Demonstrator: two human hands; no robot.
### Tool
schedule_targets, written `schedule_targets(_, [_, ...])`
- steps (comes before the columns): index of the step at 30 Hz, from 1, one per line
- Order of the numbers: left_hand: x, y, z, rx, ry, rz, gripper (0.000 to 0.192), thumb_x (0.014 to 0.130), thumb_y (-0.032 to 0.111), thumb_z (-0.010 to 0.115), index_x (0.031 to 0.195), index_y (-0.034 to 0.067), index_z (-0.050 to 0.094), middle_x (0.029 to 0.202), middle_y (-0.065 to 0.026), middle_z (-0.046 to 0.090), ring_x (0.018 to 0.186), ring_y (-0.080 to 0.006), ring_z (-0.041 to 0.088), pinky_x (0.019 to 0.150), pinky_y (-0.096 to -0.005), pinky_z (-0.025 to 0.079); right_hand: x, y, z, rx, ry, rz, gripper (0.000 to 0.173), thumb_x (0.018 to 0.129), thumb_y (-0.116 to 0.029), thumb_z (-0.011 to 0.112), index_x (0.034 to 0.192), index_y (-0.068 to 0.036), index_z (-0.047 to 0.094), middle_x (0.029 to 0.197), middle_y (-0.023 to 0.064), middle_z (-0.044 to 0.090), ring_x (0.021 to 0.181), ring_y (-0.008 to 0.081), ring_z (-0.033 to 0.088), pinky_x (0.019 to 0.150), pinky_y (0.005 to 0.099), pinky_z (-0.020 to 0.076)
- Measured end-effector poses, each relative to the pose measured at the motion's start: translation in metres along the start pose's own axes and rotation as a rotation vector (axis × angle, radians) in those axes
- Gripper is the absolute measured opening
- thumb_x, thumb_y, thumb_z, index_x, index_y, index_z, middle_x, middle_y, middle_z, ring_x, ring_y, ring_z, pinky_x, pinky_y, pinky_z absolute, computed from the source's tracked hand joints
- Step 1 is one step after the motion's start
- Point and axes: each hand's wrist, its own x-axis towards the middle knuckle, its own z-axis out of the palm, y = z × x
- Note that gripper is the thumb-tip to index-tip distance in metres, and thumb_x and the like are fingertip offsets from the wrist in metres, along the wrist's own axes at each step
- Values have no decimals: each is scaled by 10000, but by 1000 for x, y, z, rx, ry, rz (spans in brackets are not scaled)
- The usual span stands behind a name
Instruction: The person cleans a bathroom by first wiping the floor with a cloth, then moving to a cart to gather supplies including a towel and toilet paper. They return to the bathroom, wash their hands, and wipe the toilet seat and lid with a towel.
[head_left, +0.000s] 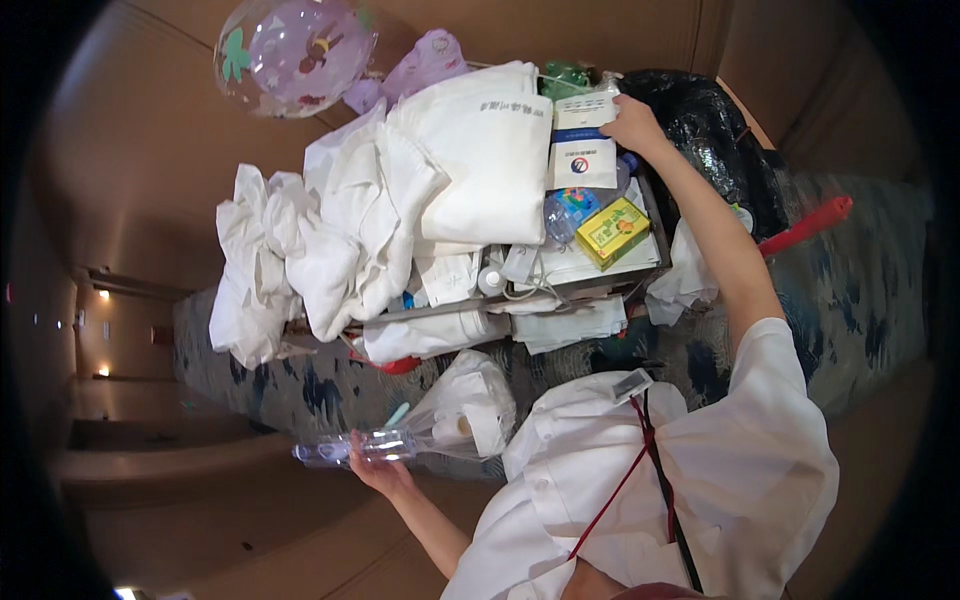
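In my left hand (381, 471) is an empty clear plastic bottle (394, 444), lying sideways. A clear plastic bag (480, 397) with a paper roll and white pieces inside hangs right beside it; whether my fingers also hold the bag is hard to tell. My right hand (637, 126) reaches over the loaded cart and grips the edge of a white printed packet (589, 154) with a blue band and a no-smoking sign. Beneath that packet lie a plastic bottle (570, 210) with a blue label and a yellow drink carton (613, 232).
Folded white towels (480, 150) and crumpled white linen (322, 240) cover much of the cart. A black garbage bag (712, 150) hangs at its right end, near a red handle (806, 225). Behind stands a balloon (296, 56). Patterned carpet (840, 315) runs along the corridor.
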Motion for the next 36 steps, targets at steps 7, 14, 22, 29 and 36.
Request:
schedule_targets(7, [-10, 8, 28, -2, -69, -63, 567, 846, 402, 553, 1279, 38, 509, 1043, -58, 599, 954, -181, 571, 832, -361, 477, -32, -21, -26, -286, 52, -71, 565, 768, -277, 654, 1275, -63, 529, 1197, 197, 532, 1114, 323, 524, 936, 382, 443])
schedule_targets(14, [-1, 60, 42, -52, -11, -22, 646, 821, 397, 539, 1324, 0, 456, 1052, -70, 600, 990, -201, 561, 847, -367, 462, -115, -55, -24, 478, -1, -344, 269, 885, -147, 603, 1140, -60, 618, 1072, 41, 604, 836, 103, 563, 712, 239, 471])
schedule_targets(22, [23, 183, 123, -129, -290, 192, 630, 820, 420, 569, 1231, -54, 507, 1100, -162, 613, 1015, -277, 587, 854, -395, 512, -229, -192, 38, 649, -669, -647, 655, 718, -200, 779, 1293, -81, 489, 1216, 75, 514, 989, 187, 565, 852, 306, 467])
schedule_targets(29, [46, 196, 307, -62, -876, 18, 864, 786, 541, 565, 1321, -100, 342, 1226, -237, 465, 1054, -287, 528, 899, -337, 475, -222, -323, 35, 599, -255, -1000, 1060, 633, -433, 798, 1413, 11, 233, 1300, 230, 419, 1175, 365, 443, 1087, 447, 267])
schedule_targets(36, [40, 231, 446, -155, -1892, -461, 840, 732, 409, 653, 1303, -124, 344, 1298, -256, 417, 1170, -315, 451, 991, -412, 394, -165, -294, -72, 938, 274, -760, 241, 792, -158, 623, 934, 37, 620, 873, 160, 628, 800, 243, 617, 727, 350, 477])
